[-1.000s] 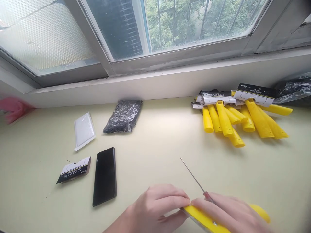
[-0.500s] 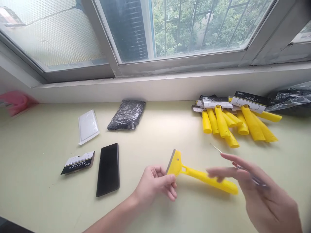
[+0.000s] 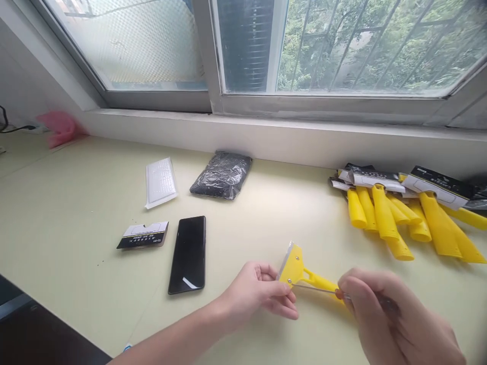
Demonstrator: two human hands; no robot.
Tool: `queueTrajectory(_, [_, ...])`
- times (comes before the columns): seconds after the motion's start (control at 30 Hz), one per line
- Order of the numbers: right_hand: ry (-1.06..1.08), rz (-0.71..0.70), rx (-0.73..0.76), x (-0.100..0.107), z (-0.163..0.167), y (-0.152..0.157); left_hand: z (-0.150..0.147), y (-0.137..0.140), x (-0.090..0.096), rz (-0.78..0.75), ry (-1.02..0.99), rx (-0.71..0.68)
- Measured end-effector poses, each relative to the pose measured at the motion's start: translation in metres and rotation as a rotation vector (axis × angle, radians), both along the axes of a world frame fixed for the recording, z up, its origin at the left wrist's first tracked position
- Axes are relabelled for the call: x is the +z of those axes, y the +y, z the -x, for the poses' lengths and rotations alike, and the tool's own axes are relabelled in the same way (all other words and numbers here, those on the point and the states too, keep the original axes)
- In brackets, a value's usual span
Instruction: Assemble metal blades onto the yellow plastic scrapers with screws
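Note:
My left hand pinches the head of a yellow scraper, which has a metal blade along its left edge and two screws in its face. The scraper's handle runs to the right, and its far end is hidden behind my right hand. Closed in that right hand is a screwdriver with a thin metal shaft and a reddish collar. Its tip reaches the lower screw on the scraper head; whether it is seated in the slot I cannot tell.
Several yellow scrapers with card sleeves lie at the back right. A black phone, a loose card sleeve, a white bubble-wrap packet and a black plastic-wrapped package rest on the left and middle of the table.
My right hand has turned the screwdriver and closed around it, bringing its tip left to the scraper's lower screw. My left hand still holds the scraper head. The camera view has shifted.

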State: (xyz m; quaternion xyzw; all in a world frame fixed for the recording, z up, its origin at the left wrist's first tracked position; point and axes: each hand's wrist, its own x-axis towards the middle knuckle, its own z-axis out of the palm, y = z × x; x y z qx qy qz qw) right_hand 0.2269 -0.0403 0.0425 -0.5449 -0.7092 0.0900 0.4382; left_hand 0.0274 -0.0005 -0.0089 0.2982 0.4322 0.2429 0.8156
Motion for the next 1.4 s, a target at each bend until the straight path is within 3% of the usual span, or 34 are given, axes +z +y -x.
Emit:
queueTrajectory(0.13, [-0.107,-0.058,0.102,-0.004,-0.001,0.018,-0.002,-0.003,-0.005,0.020,-0.001,-0.008])
queueTrajectory(0.37, [-0.141,-0.051,0.218,-0.015,0.002,0.020,-0.003,-0.006,-0.009,0.035,-0.009,-0.003])
queueTrajectory(0.63, [-0.116,0.024,0.350,-0.011,0.002,0.021,-0.006,-0.006,-0.008,0.016,0.012,0.010])
queueTrajectory(0.93, [-0.211,-0.025,0.467,-0.012,0.006,0.029,-0.007,-0.005,-0.011,-0.001,-0.029,0.027])
queueTrajectory(1.4, [-0.185,-0.058,0.342,-0.008,0.003,0.028,-0.006,-0.008,-0.016,0.018,-0.041,0.034])
